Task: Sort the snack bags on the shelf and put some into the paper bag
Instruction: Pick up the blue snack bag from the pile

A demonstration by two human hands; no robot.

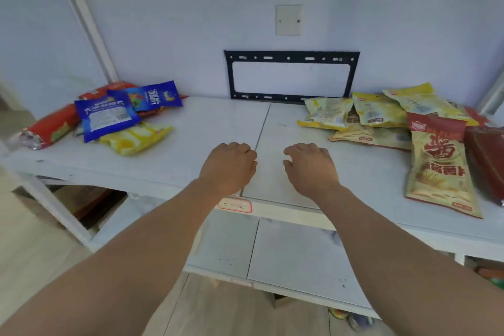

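White shelf (207,128) is split: mixed snack bags (109,114) piled left, yellow ones (381,114) right. Both hands (229,166) (311,166) are hovered mid-shelf, loosely curled, nothing held. Bags look light, crinkly, probably best pinched at the seams.
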